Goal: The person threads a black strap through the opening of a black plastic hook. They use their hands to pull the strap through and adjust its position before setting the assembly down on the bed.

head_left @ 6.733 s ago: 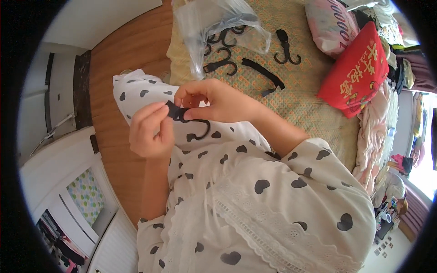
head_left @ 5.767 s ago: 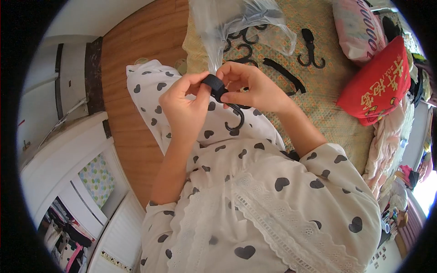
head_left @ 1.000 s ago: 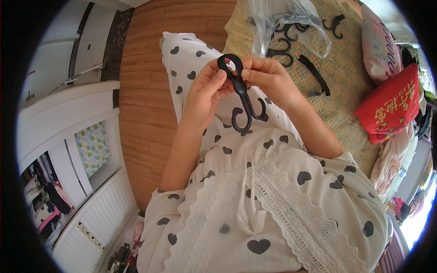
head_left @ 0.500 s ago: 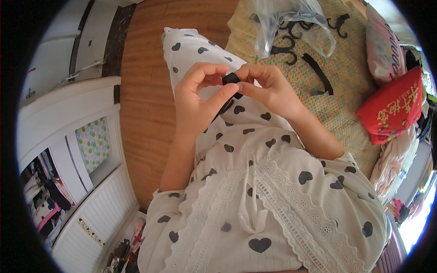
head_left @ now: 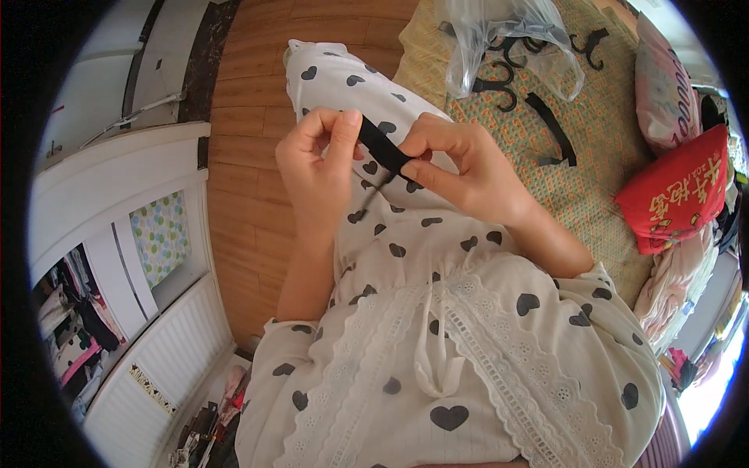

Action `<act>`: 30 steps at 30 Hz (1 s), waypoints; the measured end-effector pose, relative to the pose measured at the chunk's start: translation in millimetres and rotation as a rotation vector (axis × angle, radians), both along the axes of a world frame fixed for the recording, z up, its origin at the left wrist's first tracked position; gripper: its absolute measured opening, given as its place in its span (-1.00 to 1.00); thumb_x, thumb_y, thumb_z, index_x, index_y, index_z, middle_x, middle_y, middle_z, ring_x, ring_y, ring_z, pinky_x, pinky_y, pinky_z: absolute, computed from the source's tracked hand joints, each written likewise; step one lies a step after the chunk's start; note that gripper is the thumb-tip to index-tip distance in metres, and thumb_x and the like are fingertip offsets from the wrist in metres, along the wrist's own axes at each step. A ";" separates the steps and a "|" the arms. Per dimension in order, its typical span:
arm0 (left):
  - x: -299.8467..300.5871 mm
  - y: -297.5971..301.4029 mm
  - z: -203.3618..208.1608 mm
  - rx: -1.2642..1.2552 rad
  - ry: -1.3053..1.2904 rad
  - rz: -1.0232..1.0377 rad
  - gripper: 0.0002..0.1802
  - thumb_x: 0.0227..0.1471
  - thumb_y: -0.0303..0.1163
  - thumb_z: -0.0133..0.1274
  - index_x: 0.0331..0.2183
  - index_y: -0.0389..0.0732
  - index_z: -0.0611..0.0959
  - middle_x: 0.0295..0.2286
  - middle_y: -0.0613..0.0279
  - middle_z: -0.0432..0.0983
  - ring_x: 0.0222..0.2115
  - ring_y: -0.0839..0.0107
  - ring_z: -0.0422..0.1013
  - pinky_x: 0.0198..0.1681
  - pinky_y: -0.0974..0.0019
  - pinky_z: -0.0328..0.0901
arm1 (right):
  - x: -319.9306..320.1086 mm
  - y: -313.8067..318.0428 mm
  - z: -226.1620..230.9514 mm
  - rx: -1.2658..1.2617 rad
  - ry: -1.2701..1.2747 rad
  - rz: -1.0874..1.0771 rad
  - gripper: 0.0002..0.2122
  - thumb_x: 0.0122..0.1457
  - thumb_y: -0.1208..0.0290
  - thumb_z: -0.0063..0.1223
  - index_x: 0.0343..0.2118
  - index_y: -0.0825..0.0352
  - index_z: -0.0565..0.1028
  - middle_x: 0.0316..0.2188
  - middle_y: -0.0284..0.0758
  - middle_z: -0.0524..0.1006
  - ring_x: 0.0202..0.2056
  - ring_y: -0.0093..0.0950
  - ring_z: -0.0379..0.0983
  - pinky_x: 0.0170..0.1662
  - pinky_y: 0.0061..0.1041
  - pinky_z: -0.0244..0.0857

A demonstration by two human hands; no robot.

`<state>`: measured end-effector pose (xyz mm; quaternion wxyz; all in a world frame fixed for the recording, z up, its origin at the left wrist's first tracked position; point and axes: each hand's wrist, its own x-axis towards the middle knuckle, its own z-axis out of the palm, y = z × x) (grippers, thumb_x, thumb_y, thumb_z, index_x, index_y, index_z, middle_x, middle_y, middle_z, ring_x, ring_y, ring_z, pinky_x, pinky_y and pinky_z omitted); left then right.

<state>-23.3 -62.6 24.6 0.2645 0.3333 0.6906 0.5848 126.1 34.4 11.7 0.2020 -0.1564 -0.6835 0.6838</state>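
Note:
A short black strap [head_left: 380, 143] is stretched slantwise between my two hands, above my lap. My left hand [head_left: 318, 156] pinches its upper end between thumb and fingertips. At the lower end, the thumb and fingers of my right hand [head_left: 464, 168] are closed on it. A thin dark piece [head_left: 376, 193], blurred, hangs below the strap; I cannot tell what it is. Under both hands lies my white dress [head_left: 425, 242] with dark hearts. On the patterned cover to the right, another black strap [head_left: 552, 125] lies loose, apart from my hands.
A clear plastic bag [head_left: 470, 47] lies on the cover [head_left: 601, 187], with several black hooks [head_left: 499, 86] in and beside it. A red cushion [head_left: 675, 195] and a pink package [head_left: 662, 93] stand at the right. Wooden floor [head_left: 250, 148] and a white cabinet [head_left: 148, 175] are on the left.
My left hand has moved left, away from the right hand. The strap, bunched between the fingers before, is now drawn out straight and flat.

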 end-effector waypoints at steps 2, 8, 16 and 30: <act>-0.9 2.2 -2.3 0.011 -0.040 0.002 -0.73 0.06 -0.40 0.04 -0.62 -0.29 0.48 -0.68 0.40 0.35 -0.67 0.67 0.24 -0.60 0.57 0.14 | -1.6 0.0 -3.9 0.101 0.044 -0.011 -0.89 -0.11 0.60 0.11 -0.45 0.45 0.49 -0.51 -0.29 0.47 -0.40 -0.44 0.37 -0.31 -0.52 0.26; 7.6 3.2 -13.6 0.011 -0.062 -0.007 -0.72 0.10 -0.39 -0.01 -0.60 -0.29 0.45 -0.69 0.44 0.31 -0.67 0.73 0.19 -0.62 0.60 0.11 | 0.6 5.7 -7.3 0.296 0.101 0.024 -0.89 -0.22 0.64 0.10 -0.53 0.44 0.48 -0.46 -0.27 0.47 -0.31 -0.33 0.36 -0.23 -0.44 0.26; 2.6 10.2 -28.1 -0.082 0.131 0.150 -0.74 0.14 -0.36 -0.08 -0.54 -0.27 0.43 -0.69 0.43 0.32 -0.70 0.72 0.20 -0.66 0.59 0.11 | -0.2 5.6 -12.9 0.347 0.203 0.170 -0.85 -0.28 0.71 0.03 -0.56 0.39 0.51 -0.44 -0.29 0.50 -0.30 -0.33 0.38 -0.19 -0.41 0.27; -4.6 7.1 -15.6 -0.069 -0.190 -0.118 -0.57 0.18 -0.14 -0.17 -0.53 -0.28 0.53 -0.63 0.30 0.45 -0.67 0.59 0.30 -0.56 0.53 0.18 | 9.9 8.8 -19.3 0.047 0.072 0.042 -0.86 -0.12 0.68 0.03 -0.43 0.39 0.44 -0.36 -0.33 0.45 -0.27 -0.53 0.36 -0.09 -0.54 0.17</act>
